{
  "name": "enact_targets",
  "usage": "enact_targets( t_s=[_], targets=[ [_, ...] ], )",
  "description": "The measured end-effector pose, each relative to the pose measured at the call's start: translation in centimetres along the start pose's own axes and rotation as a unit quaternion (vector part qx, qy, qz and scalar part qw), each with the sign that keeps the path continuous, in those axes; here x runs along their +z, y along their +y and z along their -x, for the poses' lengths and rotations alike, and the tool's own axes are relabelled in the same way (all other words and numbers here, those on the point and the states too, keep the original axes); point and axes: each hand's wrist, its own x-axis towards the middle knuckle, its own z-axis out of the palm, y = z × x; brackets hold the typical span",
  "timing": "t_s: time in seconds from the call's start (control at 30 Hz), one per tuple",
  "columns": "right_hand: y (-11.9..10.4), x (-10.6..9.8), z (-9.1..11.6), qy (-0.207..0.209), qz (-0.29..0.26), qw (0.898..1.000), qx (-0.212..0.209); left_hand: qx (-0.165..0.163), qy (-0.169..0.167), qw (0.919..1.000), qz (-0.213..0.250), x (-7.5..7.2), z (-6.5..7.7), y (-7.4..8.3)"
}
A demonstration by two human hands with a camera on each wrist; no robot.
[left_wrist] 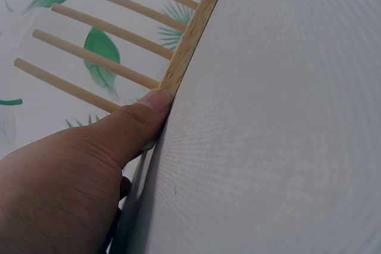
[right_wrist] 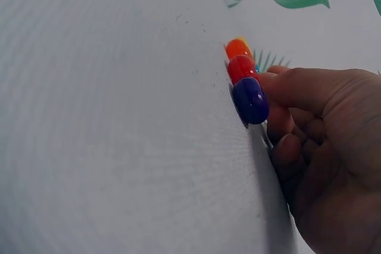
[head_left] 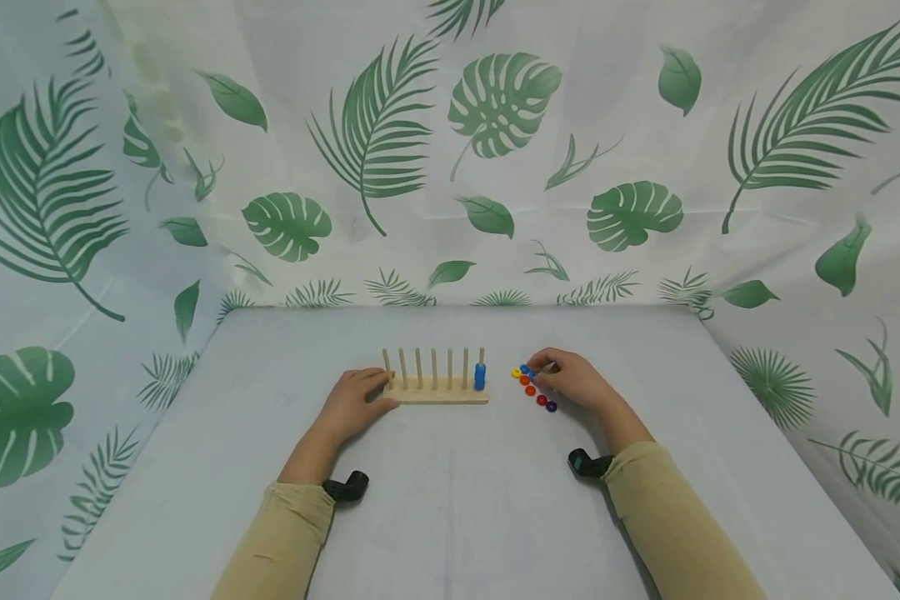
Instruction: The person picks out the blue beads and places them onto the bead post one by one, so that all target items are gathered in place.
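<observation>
A wooden peg rack [head_left: 438, 397] stands upright with a row of thin pegs. Blue beads [head_left: 480, 377] are stacked on its rightmost peg; the other pegs are bare. My left hand [head_left: 355, 404] grips the rack's left end, its thumb [left_wrist: 156, 100] along the front edge of the base and the fingers behind. To the right of the rack, my right hand [head_left: 572, 379] pinches a blue bead [head_left: 532, 377] between thumb and fingertips, among loose beads. In the right wrist view the purple bead [right_wrist: 250, 100] and red bead [right_wrist: 242, 68] partly cover the fingertips.
Beside the right hand lie a yellow bead [head_left: 517, 373], another blue bead [head_left: 525, 368], orange beads [head_left: 530, 390] and a red bead [head_left: 542, 400] on the white tabletop [head_left: 450, 500]. A leaf-patterned curtain [head_left: 420, 167] hangs behind and at both sides.
</observation>
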Motion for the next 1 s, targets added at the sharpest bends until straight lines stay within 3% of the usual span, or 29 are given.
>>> enact_targets(
  t_s=[0.73, 1.0],
  targets=[
    [-0.2, -0.6, 0.7, 0.019, -0.023, 1.0, 0.008, -0.008, 0.0, 1.0, 0.001, 0.0, 0.1, 0.0],
    [-2.2, -1.2, 1.1, 0.027, -0.033, 0.999, -0.027, -0.008, 0.0, 1.0, 0.0, 0.0, 0.1, 0.1]
  ],
)
